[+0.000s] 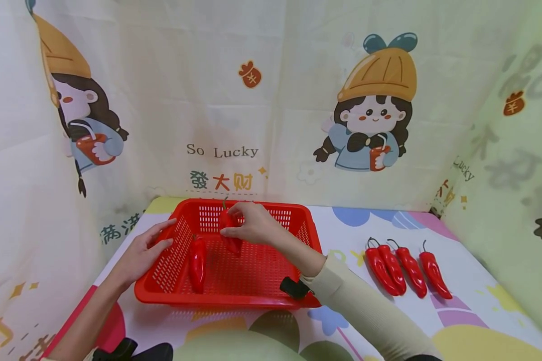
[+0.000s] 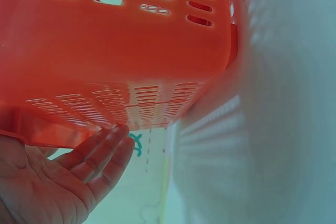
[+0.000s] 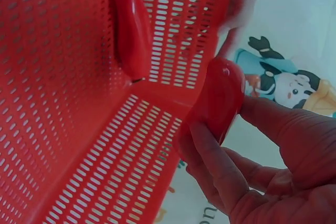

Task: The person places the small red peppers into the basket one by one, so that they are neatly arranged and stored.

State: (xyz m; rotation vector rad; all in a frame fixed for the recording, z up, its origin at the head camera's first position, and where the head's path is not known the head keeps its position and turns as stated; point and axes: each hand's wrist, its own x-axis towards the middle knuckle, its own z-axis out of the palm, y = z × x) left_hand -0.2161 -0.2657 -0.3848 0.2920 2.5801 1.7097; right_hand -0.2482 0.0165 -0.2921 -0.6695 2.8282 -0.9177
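A red plastic basket point(image 1: 235, 301) with slotted walls stands before me. My left hand point(image 1: 140, 253) holds its left rim; in the left wrist view several fingers point(image 2: 102, 163) lie along the outside wall below the rim, with the thumb hidden there. My right hand point(image 1: 255, 223) pinches a red chili pepper point(image 1: 231, 244) between thumb and fingers, above the back part of the basket. The right wrist view shows this glossy pepper point(image 3: 220, 95) tilted in the fingers. Another red chili pepper point(image 1: 197, 264) lies on the basket floor near the left wall.
Several red chili peppers point(image 1: 413, 273) lie in a row on the patterned tabletop point(image 1: 343, 235), right of the basket. A printed cloth wall point(image 1: 289, 125) rises behind the table, with more cloth at both sides.
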